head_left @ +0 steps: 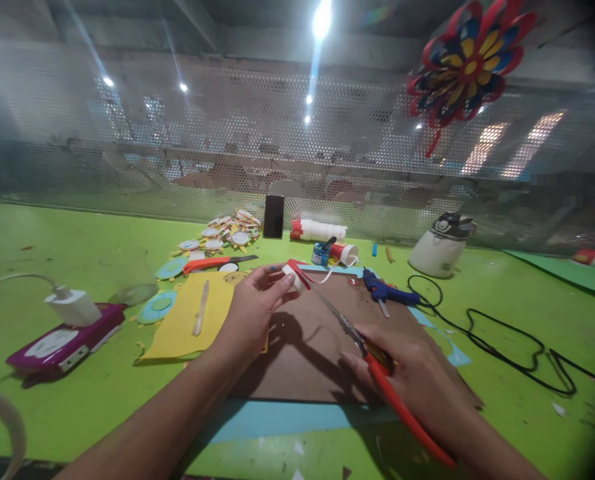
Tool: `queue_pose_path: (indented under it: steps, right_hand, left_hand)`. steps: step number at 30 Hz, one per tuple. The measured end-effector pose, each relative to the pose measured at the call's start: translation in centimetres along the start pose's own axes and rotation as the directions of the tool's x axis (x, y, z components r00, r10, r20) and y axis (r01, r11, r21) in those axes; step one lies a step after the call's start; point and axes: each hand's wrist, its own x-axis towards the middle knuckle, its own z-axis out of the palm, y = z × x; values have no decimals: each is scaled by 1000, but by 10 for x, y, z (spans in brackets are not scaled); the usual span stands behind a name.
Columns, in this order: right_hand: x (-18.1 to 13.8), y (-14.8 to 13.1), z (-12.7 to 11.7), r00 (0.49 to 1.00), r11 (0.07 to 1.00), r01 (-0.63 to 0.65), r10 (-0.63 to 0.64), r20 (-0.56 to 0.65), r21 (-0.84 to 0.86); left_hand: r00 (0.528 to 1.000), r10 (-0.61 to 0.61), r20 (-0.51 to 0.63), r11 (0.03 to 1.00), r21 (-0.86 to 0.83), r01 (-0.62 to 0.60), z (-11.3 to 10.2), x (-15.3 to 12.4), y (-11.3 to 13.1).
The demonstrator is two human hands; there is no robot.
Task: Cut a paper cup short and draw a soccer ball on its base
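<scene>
Head view: right hand (417, 373) grips scissors (357, 340).

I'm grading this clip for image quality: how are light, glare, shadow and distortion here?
Head view: an overhead lamp flares, streaking the hazy perforated screen; the left hand, pinching a paper piece, casts a soft shadow on the brown sheet; the lens bows the green table; the right edge goes dark; the right hand and scissors are fairly sharp.

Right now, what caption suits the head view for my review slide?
Left hand pinches a white-and-red paper piece; right hand aims red-handled scissors at it over a brown board.
</scene>
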Motion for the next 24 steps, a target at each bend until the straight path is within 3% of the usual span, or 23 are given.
queue_pose_path:
  steps: [24]
  right_hand:
    - [-1,4,5,1000,999,-16,15,6,42]
  left_hand:
    - [999,31,12,999,31,-31,1,-3,-2]
